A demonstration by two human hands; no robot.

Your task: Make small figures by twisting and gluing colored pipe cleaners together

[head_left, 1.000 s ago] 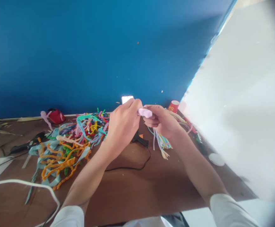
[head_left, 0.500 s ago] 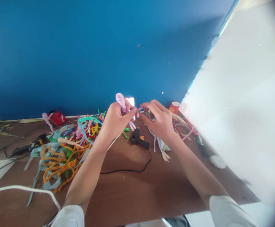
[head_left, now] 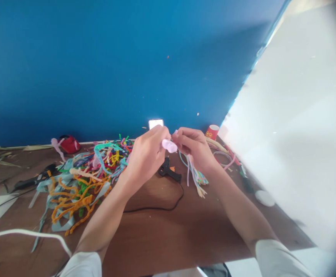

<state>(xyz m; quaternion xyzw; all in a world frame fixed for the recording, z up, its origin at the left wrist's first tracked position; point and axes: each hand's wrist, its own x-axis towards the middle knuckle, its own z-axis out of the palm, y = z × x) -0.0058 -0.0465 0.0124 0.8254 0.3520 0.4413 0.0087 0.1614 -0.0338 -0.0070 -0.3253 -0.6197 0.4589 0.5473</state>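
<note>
The left hand (head_left: 148, 153) is closed around the lilac piece (head_left: 169, 146), which is in the air above the table (head_left: 162, 238), and the right hand (head_left: 195, 148), with narrow fingers, seems to pinch a thin part of it just beside. For good work, I think the left grip should be firm but not crushing, while the right fingers bend the soft material little by little, with even tension.
</note>
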